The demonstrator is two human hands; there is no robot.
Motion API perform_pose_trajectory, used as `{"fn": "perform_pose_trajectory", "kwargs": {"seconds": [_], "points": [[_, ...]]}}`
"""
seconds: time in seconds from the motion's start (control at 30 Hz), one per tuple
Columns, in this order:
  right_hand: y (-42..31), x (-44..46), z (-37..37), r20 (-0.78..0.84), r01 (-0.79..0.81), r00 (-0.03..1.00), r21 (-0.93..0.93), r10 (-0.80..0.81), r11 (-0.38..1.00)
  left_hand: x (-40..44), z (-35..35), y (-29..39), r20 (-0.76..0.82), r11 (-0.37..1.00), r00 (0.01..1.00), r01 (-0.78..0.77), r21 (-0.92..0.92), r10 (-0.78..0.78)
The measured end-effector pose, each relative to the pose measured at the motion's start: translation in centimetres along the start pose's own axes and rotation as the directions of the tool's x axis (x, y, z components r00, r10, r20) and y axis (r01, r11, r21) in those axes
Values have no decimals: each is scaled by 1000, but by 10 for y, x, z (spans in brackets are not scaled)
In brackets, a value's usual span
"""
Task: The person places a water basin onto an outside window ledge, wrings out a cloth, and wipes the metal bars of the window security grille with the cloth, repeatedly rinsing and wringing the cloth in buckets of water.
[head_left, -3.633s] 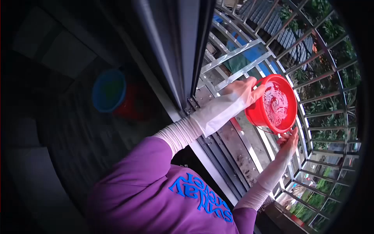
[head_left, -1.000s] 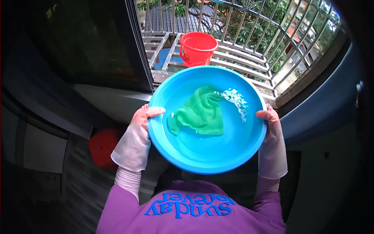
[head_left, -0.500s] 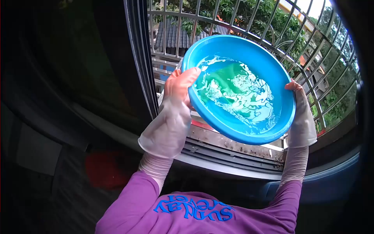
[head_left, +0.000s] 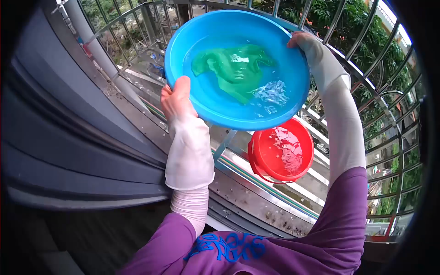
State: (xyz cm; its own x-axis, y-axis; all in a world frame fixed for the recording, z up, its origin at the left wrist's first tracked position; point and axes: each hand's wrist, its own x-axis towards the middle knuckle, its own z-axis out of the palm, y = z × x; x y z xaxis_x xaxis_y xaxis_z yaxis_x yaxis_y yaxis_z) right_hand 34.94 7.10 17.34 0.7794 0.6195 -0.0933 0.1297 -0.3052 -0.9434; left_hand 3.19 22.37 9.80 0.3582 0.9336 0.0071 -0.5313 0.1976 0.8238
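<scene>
Between my two hands is a wide blue basin (head_left: 247,123) of water, held up at the window opening. A green cloth (head_left: 236,71) lies under the water in it. My left hand (head_left: 178,101), in a thin translucent glove, grips the left rim with the thumb on top. At the upper right rim my right hand (head_left: 309,45), gloved too, is closed round the edge. The fingers of both hands are partly hidden under the basin. Below the basin, a red bucket (head_left: 257,160) with water stands on the slats outside the sill.
Metal bars (head_left: 389,114) enclose the space outside the window, with trees (head_left: 380,55) beyond. A dirty window sill (head_left: 256,208) runs beneath my arms. Dark grey curtain-like folds (head_left: 82,133) fill the left side.
The basin and both hands have moved farther out over the sill, and the view has turned. The red bucket now shows below the basin, and the green cloth is clearer with less glare.
</scene>
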Motion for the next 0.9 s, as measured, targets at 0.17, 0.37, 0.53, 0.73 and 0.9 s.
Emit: {"fn": "perform_pose_trajectory", "kwargs": {"seconds": [0.17, 0.37, 0.53, 0.73, 0.9], "points": [[45, 132, 85, 70, 34, 997, -702, 21, 712, 17, -35, -42, -130, 999, 992, -2, 45, 8], [106, 167, 176, -12, -104, 992, -645, 125, 757, 8, -70, -87, -290, 986, 955, -11, 164, 59], [125, 156, 215, 29, -140, 981, -586, 193, 798, 1, -83, -109, -441, 967, 894, 43, 251, 75], [154, 157, 215, 82, -55, 985, -680, 150, 731, -2, -91, -121, -527, 940, 844, 252, 231, -97], [70, 72, 232, -20, 12, 998, -835, -53, 549, 9, -90, -120, -565, 822, 808, 430, 373, -166]]}}
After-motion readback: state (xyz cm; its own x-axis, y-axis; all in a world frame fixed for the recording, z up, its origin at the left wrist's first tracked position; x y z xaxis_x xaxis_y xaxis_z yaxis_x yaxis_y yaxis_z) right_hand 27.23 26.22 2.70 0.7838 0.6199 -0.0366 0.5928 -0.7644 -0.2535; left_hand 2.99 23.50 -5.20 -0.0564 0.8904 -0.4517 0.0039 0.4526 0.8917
